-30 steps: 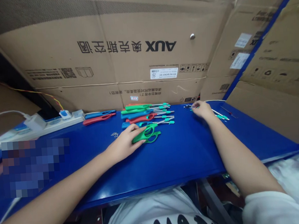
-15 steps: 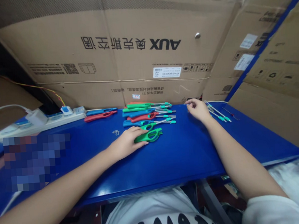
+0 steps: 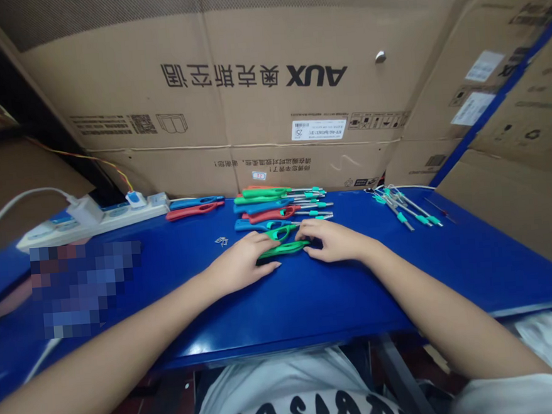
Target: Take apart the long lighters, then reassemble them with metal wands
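Note:
My left hand (image 3: 240, 261) is wrapped round the left part of a green plastic handle (image 3: 286, 248), which looks like a lighter casing with a loop opening. At the handle's right end, the bent fingertips of my right hand (image 3: 334, 241) close in on it; whether anything small sits between them is hidden. Just behind lies a row of red, blue and green handles (image 3: 274, 214) with metal rods and teal ends pointing right. The handle nearest my fingers, a blue one (image 3: 251, 226), is partly covered.
Loose metal rods with teal pieces (image 3: 401, 207) lie at the back right. A red handle (image 3: 195, 211) and a blue one rest beside a white power strip (image 3: 116, 215). Small metal bits (image 3: 221, 241) lie left of my left hand. Cardboard (image 3: 251, 120) walls the back.
My right hand has come from the rods at the back right to the right end of the green handle. My left hand keeps its hold; the view has shifted slightly.

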Tool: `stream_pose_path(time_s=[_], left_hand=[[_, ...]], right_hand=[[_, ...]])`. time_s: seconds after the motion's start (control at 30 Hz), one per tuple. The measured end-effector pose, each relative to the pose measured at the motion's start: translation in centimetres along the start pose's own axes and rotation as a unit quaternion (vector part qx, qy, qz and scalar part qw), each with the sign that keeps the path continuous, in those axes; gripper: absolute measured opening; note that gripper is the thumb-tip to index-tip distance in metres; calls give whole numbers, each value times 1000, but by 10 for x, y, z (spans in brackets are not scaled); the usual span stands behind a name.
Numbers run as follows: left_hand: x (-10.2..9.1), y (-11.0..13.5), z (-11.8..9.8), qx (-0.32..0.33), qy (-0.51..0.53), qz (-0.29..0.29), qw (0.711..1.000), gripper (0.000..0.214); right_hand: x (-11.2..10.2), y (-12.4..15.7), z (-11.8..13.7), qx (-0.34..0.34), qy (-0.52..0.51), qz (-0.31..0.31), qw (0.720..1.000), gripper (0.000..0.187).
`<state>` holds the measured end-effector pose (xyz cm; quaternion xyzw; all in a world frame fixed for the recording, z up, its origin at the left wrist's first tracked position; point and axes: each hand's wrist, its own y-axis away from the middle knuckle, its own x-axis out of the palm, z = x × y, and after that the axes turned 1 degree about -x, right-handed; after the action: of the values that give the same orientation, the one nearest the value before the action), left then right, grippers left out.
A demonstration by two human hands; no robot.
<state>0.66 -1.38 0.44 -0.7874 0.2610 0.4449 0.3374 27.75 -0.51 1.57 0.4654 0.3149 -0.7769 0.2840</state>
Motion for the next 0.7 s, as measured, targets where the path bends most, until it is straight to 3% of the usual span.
stream_pose_path(time_s=[0.17,0.37,0.47,0.57,0.7], left_hand=[[-10,4,-8,-16,-16,45,999,33],[-24,7,-5,-44,-65,91,993,38],[-41,6,1,-46,-67,76,994,36],[-63,5,13,-97,-114,41,988,33],[-88,5,35,-165,-171,9,971,50]], right_hand=[[-1,3,-12,17,7,-7,1000,12],[0,2,-8,21,3,0,1000,10],[-1,0,-5,30,33,-32,998,11],[-3,0,-6,51,82,-83,992,15],[-4,2,-13,101,153,-105,977,27]])
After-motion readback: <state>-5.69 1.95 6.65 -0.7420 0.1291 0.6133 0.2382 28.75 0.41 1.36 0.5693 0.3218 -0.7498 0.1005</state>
